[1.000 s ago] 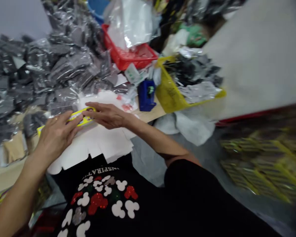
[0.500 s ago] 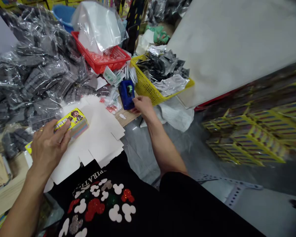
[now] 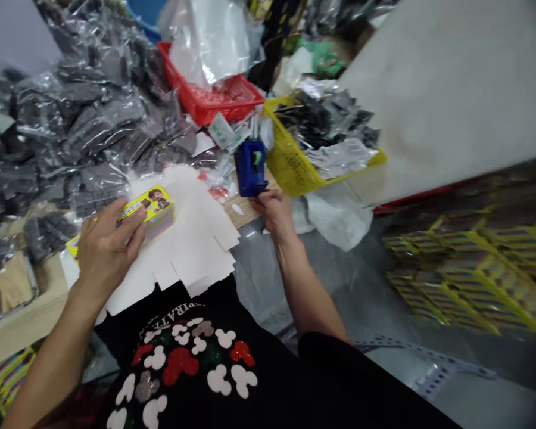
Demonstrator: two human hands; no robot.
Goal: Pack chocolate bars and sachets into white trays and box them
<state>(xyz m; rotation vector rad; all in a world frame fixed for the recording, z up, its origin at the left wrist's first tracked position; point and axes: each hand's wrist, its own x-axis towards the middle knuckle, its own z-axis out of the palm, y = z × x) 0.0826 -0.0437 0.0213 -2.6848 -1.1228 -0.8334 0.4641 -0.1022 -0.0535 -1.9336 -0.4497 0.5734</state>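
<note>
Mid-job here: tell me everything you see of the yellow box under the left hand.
The yellow box is long and narrow, apparently printed card, with a cartoon figure and lettering on top and coloured stripes along its side. It lies aslant on white sheets, the left hand across its middle, hiding part; whether it is sealed is unclear.

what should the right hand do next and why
Probably pull a short strip of tape from the blue dispenser: the right hand's fingers are at its near end, a pale green roll sits in it, and the left hand lies over the yellow box. Whether the fingers already pinch tape is too small to tell.
</note>
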